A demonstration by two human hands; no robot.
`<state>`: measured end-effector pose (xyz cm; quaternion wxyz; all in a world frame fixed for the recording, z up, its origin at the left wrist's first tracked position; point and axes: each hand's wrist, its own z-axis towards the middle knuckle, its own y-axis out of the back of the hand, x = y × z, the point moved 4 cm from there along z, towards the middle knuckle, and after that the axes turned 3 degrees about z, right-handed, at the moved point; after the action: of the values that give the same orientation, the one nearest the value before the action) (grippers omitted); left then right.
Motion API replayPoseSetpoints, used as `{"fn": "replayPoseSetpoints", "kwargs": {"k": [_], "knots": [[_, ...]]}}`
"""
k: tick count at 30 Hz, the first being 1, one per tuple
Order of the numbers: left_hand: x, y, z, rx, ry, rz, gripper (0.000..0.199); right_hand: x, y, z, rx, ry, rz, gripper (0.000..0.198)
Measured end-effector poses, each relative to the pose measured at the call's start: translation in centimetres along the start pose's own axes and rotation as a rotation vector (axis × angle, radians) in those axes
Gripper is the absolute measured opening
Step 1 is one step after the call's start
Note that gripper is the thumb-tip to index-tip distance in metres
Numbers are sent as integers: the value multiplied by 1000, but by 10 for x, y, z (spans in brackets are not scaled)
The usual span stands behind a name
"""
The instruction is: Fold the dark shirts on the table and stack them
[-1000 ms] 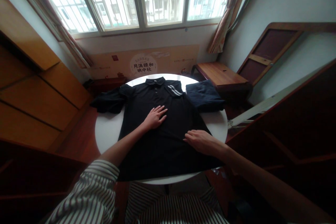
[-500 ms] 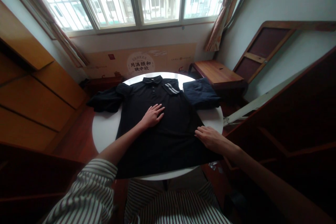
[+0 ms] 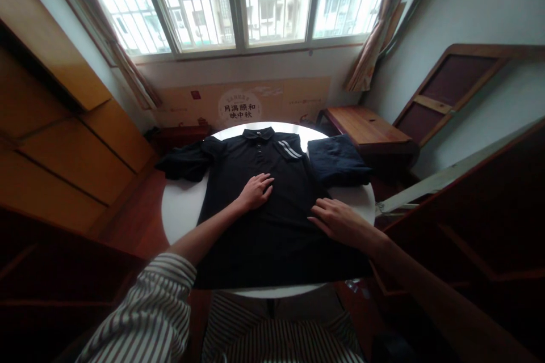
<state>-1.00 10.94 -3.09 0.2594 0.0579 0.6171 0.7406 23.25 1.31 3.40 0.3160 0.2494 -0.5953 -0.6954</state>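
Observation:
A black polo shirt (image 3: pixel 272 249) lies spread out, front up, on a round white table (image 3: pixel 181 210), collar toward the window. Its right sleeve (image 3: pixel 290 148), with two pale stripes, is folded in over the chest. My left hand (image 3: pixel 256 190) rests on the middle of the shirt with its fingers stretched out. Near the shirt's right side edge is my right hand (image 3: pixel 336 218); its fingers are bent, the thumb lies apart from them, and I see no cloth held between them.
Dark folded clothing (image 3: pixel 338 160) lies at the table's right, and a crumpled black garment (image 3: pixel 183 160) at its left. A wooden bench (image 3: pixel 366 123) stands behind to the right. Orange cabinets (image 3: pixel 85 153) are at the left, below the window.
My right hand has moved inward over the shirt's right side, and its thumb now shows apart from the fingers. My left hand stays on the shirt. The view has shifted slightly.

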Motion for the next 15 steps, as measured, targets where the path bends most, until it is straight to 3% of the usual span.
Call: {"fn": "replayPoseSetpoints", "kwargs": {"k": [4, 7, 10, 13, 15], "knots": [[37, 29, 7, -232, 202, -24, 31, 42, -2, 52, -19, 163, 120, 28], [93, 72, 12, -386, 531, -6, 28, 78, -17, 89, 31, 245, 224, 47], [151, 115, 15, -473, 792, 5, 39, 111, -39, 116, 119, 276, 298, 63], [197, 136, 20, -434, 883, -27, 43, 139, -58, 127, 189, 368, 396, 73], [217, 137, 26, -391, 816, -60, 38, 152, -65, 125, 218, 444, 455, 76]]}}
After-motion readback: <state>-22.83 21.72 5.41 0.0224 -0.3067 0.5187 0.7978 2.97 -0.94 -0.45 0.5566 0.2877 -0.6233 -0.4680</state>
